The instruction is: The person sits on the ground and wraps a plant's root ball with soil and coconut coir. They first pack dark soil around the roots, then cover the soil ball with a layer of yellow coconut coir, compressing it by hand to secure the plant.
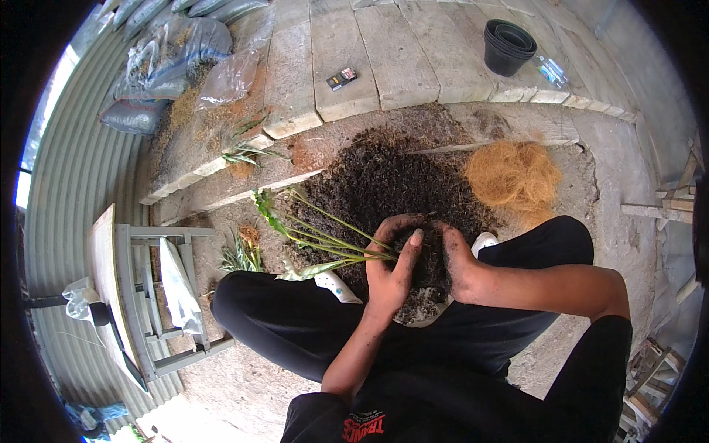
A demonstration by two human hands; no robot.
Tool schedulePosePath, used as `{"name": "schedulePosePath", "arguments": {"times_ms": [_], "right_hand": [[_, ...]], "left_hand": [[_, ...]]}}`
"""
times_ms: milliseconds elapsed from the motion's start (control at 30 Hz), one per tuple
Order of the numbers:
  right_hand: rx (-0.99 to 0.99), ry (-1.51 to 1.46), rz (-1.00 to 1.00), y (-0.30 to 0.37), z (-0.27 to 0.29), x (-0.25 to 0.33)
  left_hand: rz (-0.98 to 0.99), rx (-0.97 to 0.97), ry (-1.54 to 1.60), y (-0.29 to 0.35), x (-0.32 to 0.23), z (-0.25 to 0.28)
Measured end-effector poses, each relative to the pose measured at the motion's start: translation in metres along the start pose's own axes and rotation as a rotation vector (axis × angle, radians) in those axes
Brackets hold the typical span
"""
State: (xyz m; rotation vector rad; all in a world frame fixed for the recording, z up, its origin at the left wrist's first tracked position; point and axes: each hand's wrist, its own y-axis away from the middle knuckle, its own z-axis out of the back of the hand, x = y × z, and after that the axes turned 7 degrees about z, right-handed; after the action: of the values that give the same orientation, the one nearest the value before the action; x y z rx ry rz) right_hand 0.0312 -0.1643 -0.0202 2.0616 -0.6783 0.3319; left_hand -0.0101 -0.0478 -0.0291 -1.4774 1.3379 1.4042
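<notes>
In the head view, just right of the frame's centre, I see both hands curled round a dark, soil-covered root clump (428,264). The left hand (382,279) cups its left side, thumb laid across it; the right hand (458,264) presses the right side, its fingertips hard to make out. From the clump, a leafy green plant with long slender stems (357,255) stretches toward the left, its long axis tilting to the upper left, so the left hand is nearer the stems. Beyond the hands, toward the upper middle, spreads a heap of loose blackish soil (391,173).
</notes>
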Motion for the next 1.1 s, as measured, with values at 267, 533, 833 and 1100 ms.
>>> {"name": "schedulePosePath", "arguments": {"times_ms": [267,533,833,1100], "right_hand": [[0.003,0.003,-0.036,0.000,0.003,-0.002],[-0.059,0.039,-0.039,0.002,0.004,-0.003],[0.004,0.040,0.050,0.006,0.006,-0.004],[0.097,-0.070,0.051,0.000,0.012,-0.003]], "left_hand": [[0.050,0.019,-0.022,-0.001,0.002,0.001],[0.117,-0.002,-0.007,0.001,0.002,-0.001],[0.110,0.017,0.030,0.001,0.008,0.000],[-0.089,0.030,0.006,0.004,-0.012,0.000]]}}
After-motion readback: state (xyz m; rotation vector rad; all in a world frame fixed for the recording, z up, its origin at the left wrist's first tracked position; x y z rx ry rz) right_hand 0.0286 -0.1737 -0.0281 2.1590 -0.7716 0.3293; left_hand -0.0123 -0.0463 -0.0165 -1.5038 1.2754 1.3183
